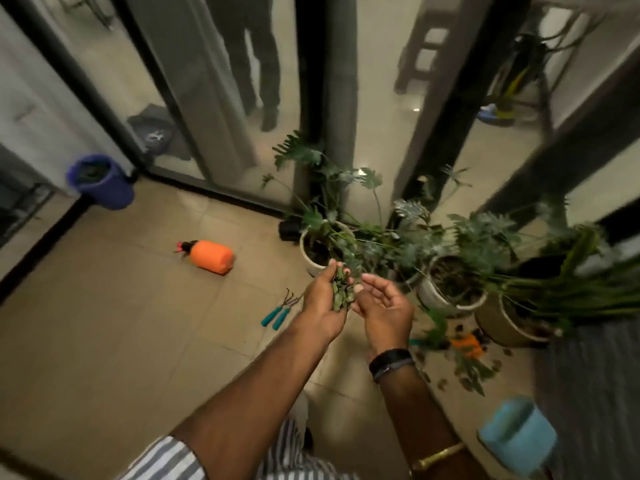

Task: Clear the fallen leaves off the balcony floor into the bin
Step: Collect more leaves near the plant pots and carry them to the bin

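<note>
Tiled floor [114, 323] lies open at left up to the bin [100, 181] in the far corner; pots [446, 289] crowd the right. Left hand [323, 299] grips leaves [341, 292], right hand [384, 306] loosely open beside them, more leaves scattered right.

Left hand [322, 299] holds a bunch of leaves [341, 289]; right hand [384, 308] hovers cupped beside.

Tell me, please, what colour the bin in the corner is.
Blue; the bin shows best in the head view.
</note>
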The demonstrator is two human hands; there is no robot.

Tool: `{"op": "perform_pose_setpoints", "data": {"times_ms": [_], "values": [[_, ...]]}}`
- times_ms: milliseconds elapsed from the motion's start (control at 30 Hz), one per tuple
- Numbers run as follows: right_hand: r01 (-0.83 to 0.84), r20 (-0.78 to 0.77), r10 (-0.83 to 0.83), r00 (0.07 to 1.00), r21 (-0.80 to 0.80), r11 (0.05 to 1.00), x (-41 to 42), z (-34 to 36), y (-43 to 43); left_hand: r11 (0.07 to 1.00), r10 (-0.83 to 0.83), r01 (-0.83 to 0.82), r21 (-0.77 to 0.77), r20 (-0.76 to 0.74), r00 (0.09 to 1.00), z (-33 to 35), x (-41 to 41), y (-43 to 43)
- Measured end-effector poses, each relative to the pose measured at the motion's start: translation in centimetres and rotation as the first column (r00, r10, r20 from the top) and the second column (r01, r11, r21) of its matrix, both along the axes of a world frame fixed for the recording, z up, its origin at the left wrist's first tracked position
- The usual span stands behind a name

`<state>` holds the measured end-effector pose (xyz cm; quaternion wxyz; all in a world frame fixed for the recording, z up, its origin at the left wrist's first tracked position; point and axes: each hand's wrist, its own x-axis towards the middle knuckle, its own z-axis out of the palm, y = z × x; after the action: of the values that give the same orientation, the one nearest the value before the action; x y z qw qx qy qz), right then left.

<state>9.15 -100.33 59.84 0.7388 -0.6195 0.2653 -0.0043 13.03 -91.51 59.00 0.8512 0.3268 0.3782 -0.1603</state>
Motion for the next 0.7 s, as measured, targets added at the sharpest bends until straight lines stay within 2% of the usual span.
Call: {"op": "perform_pose_setpoints", "data": {"times_ms": [133, 267, 567, 700], "values": [[-0.138, 0.018, 0.137, 0.990, 0.008, 0.990, 6.2, 1.7, 8.5, 0.994, 0.107, -0.108, 0.015, 0.012, 0.994, 2.0, 4.4, 8.8], [-0.284, 0.038, 0.284, 0.958, 0.021, 0.958, 11.0, 3.1, 16.5, 0.950, 0.307, -0.308, 0.050, 0.016, 0.951, 4.0, 7.8, 17.1], [-0.629, 0.084, 0.626, 0.776, 0.025, 0.777, 18.1, 4.3, 31.5, 0.798, 0.596, -0.601, 0.044, 0.079, 0.799, 6.3, 10.9, 31.7], [-0.717, 0.130, 0.712, 0.690, -0.005, 0.697, 19.7, 5.1, 36.7, 0.697, 0.713, -0.717, -0.007, 0.105, 0.693, 7.3, 11.1, 36.7]]}}
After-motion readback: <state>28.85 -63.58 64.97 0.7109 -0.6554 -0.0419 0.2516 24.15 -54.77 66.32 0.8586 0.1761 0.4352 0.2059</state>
